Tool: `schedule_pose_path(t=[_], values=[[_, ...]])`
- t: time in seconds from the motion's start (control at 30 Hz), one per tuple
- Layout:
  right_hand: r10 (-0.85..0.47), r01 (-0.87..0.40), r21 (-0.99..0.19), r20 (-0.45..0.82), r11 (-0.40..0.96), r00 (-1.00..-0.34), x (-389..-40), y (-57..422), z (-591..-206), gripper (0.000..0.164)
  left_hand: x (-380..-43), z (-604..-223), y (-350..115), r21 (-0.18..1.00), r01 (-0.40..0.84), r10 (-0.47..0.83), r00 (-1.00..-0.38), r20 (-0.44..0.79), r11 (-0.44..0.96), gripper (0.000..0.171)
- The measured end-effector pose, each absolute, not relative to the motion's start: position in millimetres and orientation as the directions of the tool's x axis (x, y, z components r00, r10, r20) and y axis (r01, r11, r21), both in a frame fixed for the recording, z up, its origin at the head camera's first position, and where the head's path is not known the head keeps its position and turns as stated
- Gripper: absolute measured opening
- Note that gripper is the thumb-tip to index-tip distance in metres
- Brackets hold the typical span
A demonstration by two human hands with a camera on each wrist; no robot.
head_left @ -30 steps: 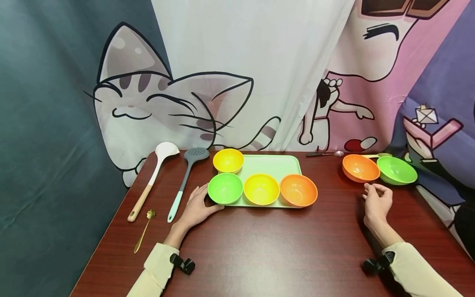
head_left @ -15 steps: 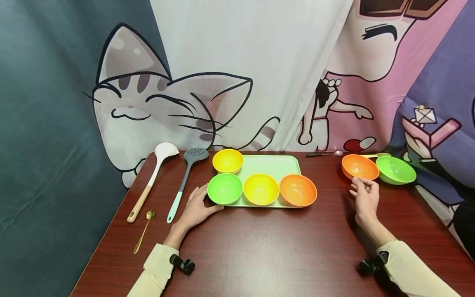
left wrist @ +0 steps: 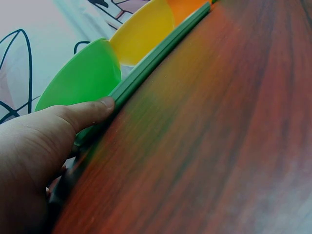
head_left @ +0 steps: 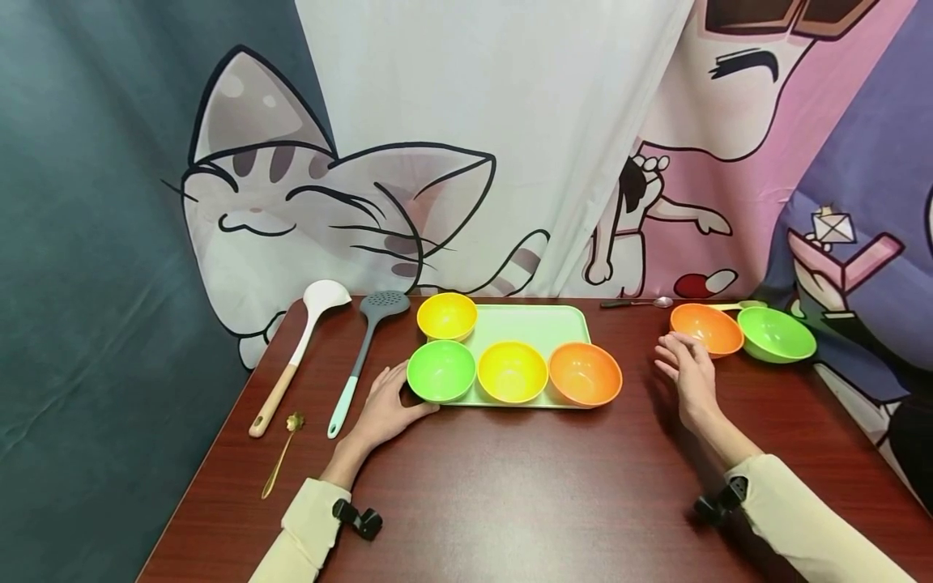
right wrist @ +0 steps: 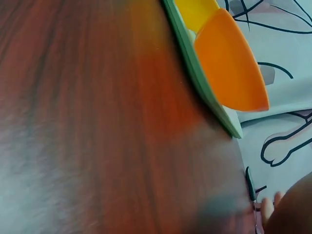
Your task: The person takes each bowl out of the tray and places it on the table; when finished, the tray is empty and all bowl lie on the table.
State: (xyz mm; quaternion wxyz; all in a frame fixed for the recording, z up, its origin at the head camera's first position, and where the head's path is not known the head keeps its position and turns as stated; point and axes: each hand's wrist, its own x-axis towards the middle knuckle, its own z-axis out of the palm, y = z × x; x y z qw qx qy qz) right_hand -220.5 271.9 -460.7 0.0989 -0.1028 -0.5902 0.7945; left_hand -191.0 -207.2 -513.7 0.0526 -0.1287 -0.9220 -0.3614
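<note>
My left hand (head_left: 384, 410) is at the left front corner of the pale green tray (head_left: 535, 320). Its thumb lies along the tray's front edge, seen up close in the left wrist view, and the fingers curve round the left side. Near that hand a green bowl (head_left: 441, 371) stands on the tray. Beside it in the front row are a yellow bowl (head_left: 513, 372) and an orange bowl (head_left: 585, 374); another yellow bowl (head_left: 447, 317) sits behind. My right hand (head_left: 692, 380) hovers holding nothing, its fingers loosely bent, in front of another orange bowl (head_left: 710, 324).
Left of the tray lie a white ladle (head_left: 299, 356) with a wooden handle, a grey slotted turner (head_left: 368, 344) and a small gold spoon (head_left: 281, 457). At right stand another green bowl (head_left: 777, 334) and a dark-handled spoon (head_left: 636, 303). A printed curtain (head_left: 452, 219) hangs behind.
My right hand has moved left, from in front of the right-hand bowls toward the tray, and its fingers have spread a little. The left hand has stayed at the tray corner.
</note>
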Motion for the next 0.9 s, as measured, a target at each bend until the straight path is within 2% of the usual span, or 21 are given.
schedule_pose_path(t=[0.23,0.6,0.9], values=[[0.103,0.019,-0.976,-0.042,-0.217,-0.994,-230,266,-453,0.014,-191,-514,-206,0.649,0.273,0.199,-0.962,0.187,0.71,0.088],[0.04,0.034,-0.982,-0.042,-0.186,-0.998,-248,247,-435,0.018,-192,-515,-207,0.647,0.275,0.201,-0.962,0.187,0.711,0.088],[0.027,0.052,-0.995,-0.055,-0.087,-0.998,-260,226,-421,0.019,-191,-514,-207,0.65,0.272,0.193,-0.962,0.192,0.71,0.088]])
